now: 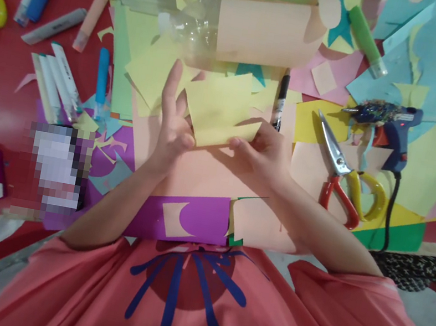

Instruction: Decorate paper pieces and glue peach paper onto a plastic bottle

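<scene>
A small sheet of pale yellow paper [220, 104] is held up between my two hands, its lower edge bent over into a fold. My left hand [174, 121] grips the lower left corner with the thumb in front, while its index finger points up, off the sheet. At the lower right, my right hand [265, 149] pinches the folded edge between thumb and fingers. Under the hands lies a large peach sheet [198, 176]. Just past my right hand rests a black marker [281, 101]. Beyond the yellow paper lies a rolled peach paper tube [266, 32].
To the right lie scissors [339, 165] with red and yellow handles and a blue glue gun [402, 125] with a black cord. Clear plastic bottles [195, 18] stand at the back. Several markers [62, 76] and a blurred phone-like object [54, 168] lie left.
</scene>
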Action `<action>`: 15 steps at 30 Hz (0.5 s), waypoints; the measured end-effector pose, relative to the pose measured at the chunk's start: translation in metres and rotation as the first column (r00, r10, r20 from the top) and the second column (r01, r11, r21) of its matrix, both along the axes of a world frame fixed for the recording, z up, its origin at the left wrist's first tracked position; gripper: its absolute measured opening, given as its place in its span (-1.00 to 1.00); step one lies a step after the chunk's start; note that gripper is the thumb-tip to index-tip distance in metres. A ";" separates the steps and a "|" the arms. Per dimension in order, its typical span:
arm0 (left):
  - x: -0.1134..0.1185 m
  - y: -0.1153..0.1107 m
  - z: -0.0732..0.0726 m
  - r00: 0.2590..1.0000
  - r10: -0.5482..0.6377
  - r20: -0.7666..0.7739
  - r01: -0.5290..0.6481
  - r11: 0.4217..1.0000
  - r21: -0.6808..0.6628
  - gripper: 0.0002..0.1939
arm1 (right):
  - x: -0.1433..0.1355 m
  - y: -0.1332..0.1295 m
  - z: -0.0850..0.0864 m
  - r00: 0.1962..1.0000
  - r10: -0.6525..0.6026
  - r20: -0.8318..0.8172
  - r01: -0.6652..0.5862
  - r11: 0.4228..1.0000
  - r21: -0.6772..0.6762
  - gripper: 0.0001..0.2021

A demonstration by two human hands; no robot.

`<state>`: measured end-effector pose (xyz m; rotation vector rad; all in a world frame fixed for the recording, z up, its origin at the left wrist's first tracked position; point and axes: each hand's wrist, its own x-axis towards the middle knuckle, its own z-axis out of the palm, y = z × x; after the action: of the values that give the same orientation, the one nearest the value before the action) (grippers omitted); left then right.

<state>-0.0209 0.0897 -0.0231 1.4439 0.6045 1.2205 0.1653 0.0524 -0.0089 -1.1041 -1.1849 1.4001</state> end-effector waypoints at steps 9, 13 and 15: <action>-0.001 -0.003 -0.003 0.908 0.166 -0.386 -0.093 0.975 0.203 -0.17 | 0.000 -0.002 0.015 0.999 -0.039 -0.028 0.035 0.991 -0.131 -0.43; -0.002 -0.004 0.002 0.891 0.120 -0.439 -0.028 0.977 0.209 -0.26 | 0.001 0.001 0.015 0.999 -0.017 -0.043 0.013 0.995 -0.100 -0.57; -0.001 -0.004 0.005 0.885 0.106 -0.453 -0.012 0.979 0.206 -0.30 | 0.002 0.002 0.016 0.996 -0.017 -0.089 0.008 0.994 -0.105 -0.63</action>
<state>-0.0218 0.0852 -0.0181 1.9230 0.8736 1.0018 0.1669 0.0541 0.0068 -1.1065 -1.0490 1.5004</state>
